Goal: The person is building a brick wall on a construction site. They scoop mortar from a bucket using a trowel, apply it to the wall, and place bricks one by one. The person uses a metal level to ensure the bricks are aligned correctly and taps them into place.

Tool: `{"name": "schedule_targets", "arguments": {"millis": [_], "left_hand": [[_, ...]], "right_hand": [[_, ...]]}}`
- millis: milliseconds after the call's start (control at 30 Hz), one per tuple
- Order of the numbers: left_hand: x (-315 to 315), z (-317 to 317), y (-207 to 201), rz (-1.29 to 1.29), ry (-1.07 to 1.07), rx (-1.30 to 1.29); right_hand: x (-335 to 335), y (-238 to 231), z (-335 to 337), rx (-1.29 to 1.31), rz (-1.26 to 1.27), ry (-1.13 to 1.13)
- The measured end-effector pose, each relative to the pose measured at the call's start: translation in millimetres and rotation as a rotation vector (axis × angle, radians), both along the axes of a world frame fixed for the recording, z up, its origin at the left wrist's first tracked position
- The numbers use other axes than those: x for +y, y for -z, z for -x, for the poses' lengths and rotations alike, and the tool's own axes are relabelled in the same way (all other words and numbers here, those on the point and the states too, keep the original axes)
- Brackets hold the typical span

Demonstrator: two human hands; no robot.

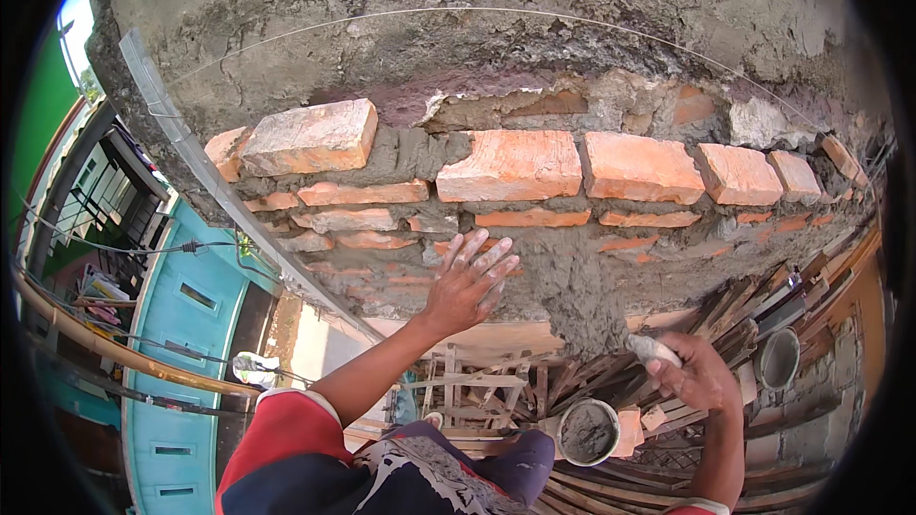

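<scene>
In front of me a course of orange bricks point(510, 166) lies on the wall, with a gap of wet grey mortar point(405, 158) between two of them. My left hand point(468, 281) is empty, its fingers spread against or just before the wall face below the bricks; I cannot tell whether it touches. To its right, my right hand point(701, 372) grips the pale handle of a trowel point(655, 351). The trowel's blade is hidden by mortar or blends with the mortar point(582, 300) by the wall. A separate brick point(310, 136) sits left of the gap.
A thin string point(468, 10) runs above the bricks to an upright metal profile point(215, 186) on the left. Below, a bucket of mortar point(588, 432) stands near broken brick pieces point(628, 432). Another bucket point(779, 360) and wooden planks point(487, 386) lie lower down. Wires point(143, 248) cross at far left.
</scene>
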State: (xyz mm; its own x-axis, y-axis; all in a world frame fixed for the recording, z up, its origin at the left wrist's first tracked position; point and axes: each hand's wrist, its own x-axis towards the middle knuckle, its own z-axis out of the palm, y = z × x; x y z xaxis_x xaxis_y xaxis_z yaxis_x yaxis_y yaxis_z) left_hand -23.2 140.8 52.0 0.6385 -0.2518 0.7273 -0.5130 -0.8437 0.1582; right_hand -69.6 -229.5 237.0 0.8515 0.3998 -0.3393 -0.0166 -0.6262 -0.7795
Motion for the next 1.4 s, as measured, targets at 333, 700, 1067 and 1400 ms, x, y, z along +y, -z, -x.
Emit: {"name": "schedule_targets", "arguments": {"millis": [333,700,1067,1400], "left_hand": [[31,98,41,0.205,0.035,0.289],[131,315,273,0.25,-0.14,1.109],[178,323,343,0.372,-0.253,1.224],[188,307,352,0.413,-0.23,1.156]], "right_hand": [[157,-64,-132,-1.401,0.539,-0.228],[158,-103,-109,-1.705,0.889,-0.148],[178,-103,-78,-1.682,1.112,-0.234],[140,-68,-49,-1.677,1.113,0.249]]}}
